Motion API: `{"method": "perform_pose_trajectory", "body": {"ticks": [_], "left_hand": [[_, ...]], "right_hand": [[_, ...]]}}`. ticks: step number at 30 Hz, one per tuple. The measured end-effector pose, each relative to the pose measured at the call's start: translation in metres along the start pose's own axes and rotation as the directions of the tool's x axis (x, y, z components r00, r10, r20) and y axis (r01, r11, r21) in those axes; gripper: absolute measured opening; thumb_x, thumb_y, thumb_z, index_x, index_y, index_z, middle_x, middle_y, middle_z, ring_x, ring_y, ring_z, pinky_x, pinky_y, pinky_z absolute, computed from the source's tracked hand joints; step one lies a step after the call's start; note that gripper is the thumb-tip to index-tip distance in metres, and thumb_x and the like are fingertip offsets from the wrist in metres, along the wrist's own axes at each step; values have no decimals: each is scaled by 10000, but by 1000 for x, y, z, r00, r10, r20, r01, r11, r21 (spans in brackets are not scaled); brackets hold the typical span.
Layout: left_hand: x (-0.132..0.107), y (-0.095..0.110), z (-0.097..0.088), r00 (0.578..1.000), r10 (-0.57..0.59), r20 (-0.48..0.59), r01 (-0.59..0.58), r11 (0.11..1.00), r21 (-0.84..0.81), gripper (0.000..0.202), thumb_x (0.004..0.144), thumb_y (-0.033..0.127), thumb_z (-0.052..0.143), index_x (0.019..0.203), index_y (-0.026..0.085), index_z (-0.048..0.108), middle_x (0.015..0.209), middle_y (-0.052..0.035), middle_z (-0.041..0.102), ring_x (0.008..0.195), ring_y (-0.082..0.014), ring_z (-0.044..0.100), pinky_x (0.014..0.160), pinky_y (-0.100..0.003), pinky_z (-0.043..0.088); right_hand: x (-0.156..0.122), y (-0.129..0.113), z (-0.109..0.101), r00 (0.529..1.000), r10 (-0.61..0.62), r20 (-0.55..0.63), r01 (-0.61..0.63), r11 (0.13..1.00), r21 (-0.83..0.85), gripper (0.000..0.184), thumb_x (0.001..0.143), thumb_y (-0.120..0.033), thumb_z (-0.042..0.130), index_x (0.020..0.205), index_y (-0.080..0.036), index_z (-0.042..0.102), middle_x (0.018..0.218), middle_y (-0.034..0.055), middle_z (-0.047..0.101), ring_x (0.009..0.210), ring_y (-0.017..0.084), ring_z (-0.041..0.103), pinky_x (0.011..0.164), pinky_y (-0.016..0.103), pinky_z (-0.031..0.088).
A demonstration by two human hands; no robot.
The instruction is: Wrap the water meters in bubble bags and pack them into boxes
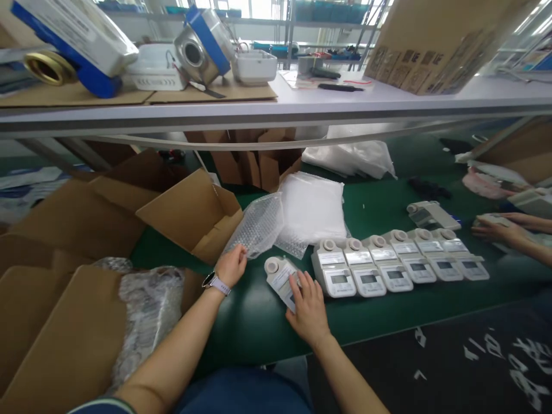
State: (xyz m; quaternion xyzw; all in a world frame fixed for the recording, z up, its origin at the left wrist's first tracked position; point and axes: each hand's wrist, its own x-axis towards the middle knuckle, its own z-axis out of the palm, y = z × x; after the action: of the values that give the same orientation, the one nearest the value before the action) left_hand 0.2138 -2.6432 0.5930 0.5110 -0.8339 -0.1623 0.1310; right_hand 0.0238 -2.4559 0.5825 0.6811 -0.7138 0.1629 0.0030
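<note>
Surface: dark green mat (388, 322) on a workbench, with a grey shelf (276, 106) running above it. Workshop room, with racks and bright windows at the back.

Left hand (232, 265), watch on the wrist, fingers pinched shut on the near edge of one bubble bag (259, 224). The bag lies on the mat between the open carton (194, 215) and the bag stack (311, 208).

Right hand (308, 310) lies over the lower end of a white device (278, 275), fingers bent down and gripping it. The device lies tilted on the mat, knob end away from the person, just left of the row and apart from it.

Counts:
- Device row (399, 261): 6 white devices side by side, touching, screens up, knobs at the far end.
- 1 lone device (431, 214) behind the row, well apart from it.
- 1 co-worker's hand (495, 228) at the right edge, on another white piece; can't tell the grip.
- Loose clear bags (351, 156) heaped at the back of the mat.
- Flat cartons (64, 230) piled at left, with 1 bubble-wrapped bundle (149, 310) on them.
- On the shelf: 2 blue-and-metal meters (204, 43), 2 white trays (254, 66), 1 big carton (431, 40).
- Paper scraps on the dark floor (474, 368) at lower right.
</note>
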Motion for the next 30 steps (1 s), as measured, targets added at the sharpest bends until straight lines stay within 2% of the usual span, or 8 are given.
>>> {"method": "perform_pose_trajectory", "body": {"ticks": [3, 8, 11, 13, 17, 20, 25, 30], "left_hand": [[-4, -9, 10, 984, -28, 177, 15, 997, 73, 171, 855, 271, 474, 948, 223, 609, 846, -32, 671, 796, -190, 619, 651, -259, 395], [-9, -22, 37, 958, -118, 261, 100, 992, 83, 260, 808, 444, 552, 785, 194, 618, 808, -43, 678, 749, -193, 625, 590, -252, 379], [-9, -23, 55, 942, -155, 299, 136, 987, 82, 317, 791, 489, 561, 811, 178, 617, 816, -60, 676, 748, -194, 624, 583, -250, 379], [-11, -16, 66, 931, -128, 341, 113, 992, 64, 366, 747, 541, 597, 809, 182, 623, 824, -63, 677, 776, -209, 628, 595, -252, 388], [-22, 9, 86, 900, 17, 436, -13, 1000, -12, 527, 611, 635, 683, 898, 195, 635, 854, -74, 678, 832, -266, 640, 642, -277, 418], [-35, 30, 98, 865, 135, 484, -111, 991, -77, 673, 579, 637, 713, 1103, 233, 588, 887, -76, 680, 884, -292, 641, 708, -302, 437], [-50, 62, 109, 824, 225, 520, -191, 974, -118, 869, 616, 554, 724, 1348, 220, 396, 927, -121, 679, 892, -335, 637, 742, -365, 454], [-51, 75, 96, 761, 337, 554, -83, 898, -433, 682, 554, 417, 775, 1180, 228, 578, 880, -26, 690, 790, -219, 633, 690, -268, 461]], "right_hand": [[-7, 6, 0, 999, 53, 11, -53, 997, -59, 858, 640, -102, 617, 1412, -281, 287, 1448, 159, 232, 1280, 369, 275, 1029, 531, 268], [0, 9, -6, 997, 63, 50, -65, 997, 31, 858, 614, -105, 656, 1384, -335, 354, 1260, 133, 366, 1151, 350, 365, 988, 484, 340], [-10, 9, -11, 960, 260, 100, -277, 929, 245, 827, 591, -183, 693, 1355, -326, 409, 1205, 124, 412, 1098, 339, 408, 951, 495, 377], [-29, 9, -15, 884, 420, 205, -465, 749, 472, 849, 551, -250, 726, 1344, -291, 426, 1143, 106, 488, 1048, 325, 466, 932, 504, 396], [-84, 6, -27, 704, 509, 496, -628, 117, 770, 895, 510, -349, 769, 1321, -231, 408, 1103, 83, 599, 945, 290, 577, 838, 441, 468], [-121, 0, -43, 597, 567, 567, -639, -91, 764, 933, 482, -380, 799, 1317, -242, 405, 1056, 75, 643, 896, 288, 612, 771, 395, 485], [-140, -5, -59, 557, 689, 464, -607, -43, 794, 931, 517, -459, 768, 1338, -246, 384, 1017, 75, 648, 890, 291, 614, 777, 392, 479], [-129, 0, -53, 604, 768, 213, -640, 309, 704, 776, 577, -422, 729, 1283, -257, 453, 1309, 91, 431, 1183, 317, 431, 996, 433, 349]]}}
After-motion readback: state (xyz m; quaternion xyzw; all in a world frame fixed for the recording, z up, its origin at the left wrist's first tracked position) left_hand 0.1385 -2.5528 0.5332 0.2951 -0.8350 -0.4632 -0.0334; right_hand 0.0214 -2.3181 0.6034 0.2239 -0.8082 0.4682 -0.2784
